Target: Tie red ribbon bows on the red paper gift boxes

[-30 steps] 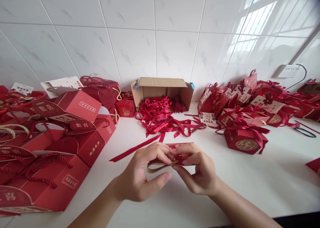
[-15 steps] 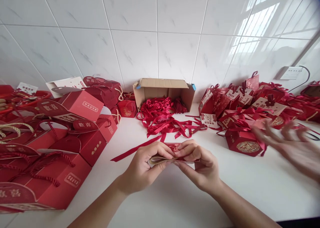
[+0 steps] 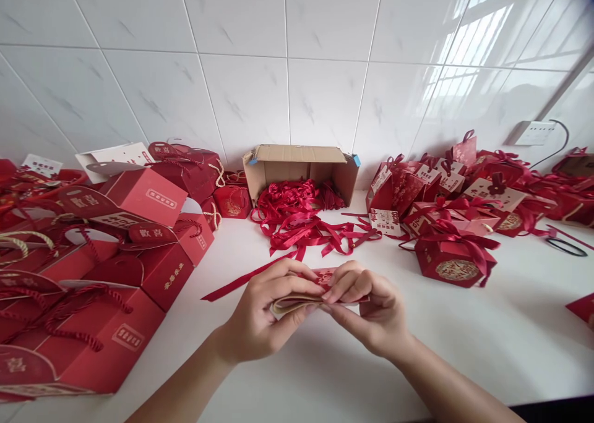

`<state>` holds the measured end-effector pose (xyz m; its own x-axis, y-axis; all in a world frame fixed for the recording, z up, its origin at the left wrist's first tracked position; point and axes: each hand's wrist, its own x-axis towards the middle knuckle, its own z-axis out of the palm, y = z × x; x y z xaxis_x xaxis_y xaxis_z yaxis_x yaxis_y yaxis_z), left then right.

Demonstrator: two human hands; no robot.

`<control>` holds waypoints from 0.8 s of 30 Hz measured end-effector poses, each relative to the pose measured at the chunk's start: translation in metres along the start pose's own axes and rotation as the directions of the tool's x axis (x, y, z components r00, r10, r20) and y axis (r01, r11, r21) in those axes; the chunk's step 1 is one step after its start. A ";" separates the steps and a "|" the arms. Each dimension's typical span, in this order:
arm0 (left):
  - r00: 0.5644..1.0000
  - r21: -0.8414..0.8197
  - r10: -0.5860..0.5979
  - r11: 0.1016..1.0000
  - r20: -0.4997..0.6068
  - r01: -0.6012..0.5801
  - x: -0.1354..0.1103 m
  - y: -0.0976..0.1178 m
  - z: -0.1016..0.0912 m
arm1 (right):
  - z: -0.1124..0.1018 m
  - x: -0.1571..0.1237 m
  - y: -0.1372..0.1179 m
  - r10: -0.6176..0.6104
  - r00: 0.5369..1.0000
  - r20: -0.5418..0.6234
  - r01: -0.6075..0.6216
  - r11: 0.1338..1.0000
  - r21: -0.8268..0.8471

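Between my two hands is a folded red printed card (image 3: 323, 277), its pale inner side showing where the layers bend into a loop at the left. My left hand (image 3: 264, 311) pinches that looped part with the thumb below and fingers on top. My right hand (image 3: 378, 308) pinches the other end, fingertips close to those of the left. Just beyond, a red ribbon strip (image 3: 241, 279) lies slanted on the white table (image 3: 297, 380). Loose red ribbons (image 3: 297, 216) spill out of an open cardboard box (image 3: 297, 154) at the wall.
Red gift boxes with rope handles (image 3: 118, 324) are stacked at left. On the right stand smaller red boxes tied with ribbon, the nearest a hexagonal box (image 3: 457, 262). A black ring (image 3: 566, 246) and a red piece (image 3: 582, 308) lie at far right.
Another person's hand has left the right side, and a red piece now shows there. My hands keep their pinch on the card, fingers shifting slightly. The view has turned a little right.
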<state>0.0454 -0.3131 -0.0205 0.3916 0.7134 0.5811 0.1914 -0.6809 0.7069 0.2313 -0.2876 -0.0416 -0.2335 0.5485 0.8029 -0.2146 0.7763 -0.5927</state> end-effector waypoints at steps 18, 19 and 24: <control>0.970 -0.018 -0.130 0.992 -0.205 0.129 -0.001 -0.009 0.009 | -0.006 0.003 0.007 0.227 0.974 0.015 -0.227 0.974 -0.012; 0.958 -0.049 -0.161 0.987 -0.239 0.154 -0.001 -0.010 0.010 | -0.007 0.004 0.008 0.248 0.967 0.055 -0.246 0.968 -0.041; 0.940 -0.125 -0.224 0.972 -0.258 0.197 0.001 -0.012 0.012 | -0.010 0.009 0.009 0.168 0.982 0.088 -0.151 0.973 -0.173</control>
<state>0.0539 -0.3064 -0.0336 0.0934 0.8656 0.4919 0.1504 -0.5006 0.8525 0.2371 -0.2725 -0.0391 -0.3486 0.6419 0.6830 -0.0095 0.7263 -0.6874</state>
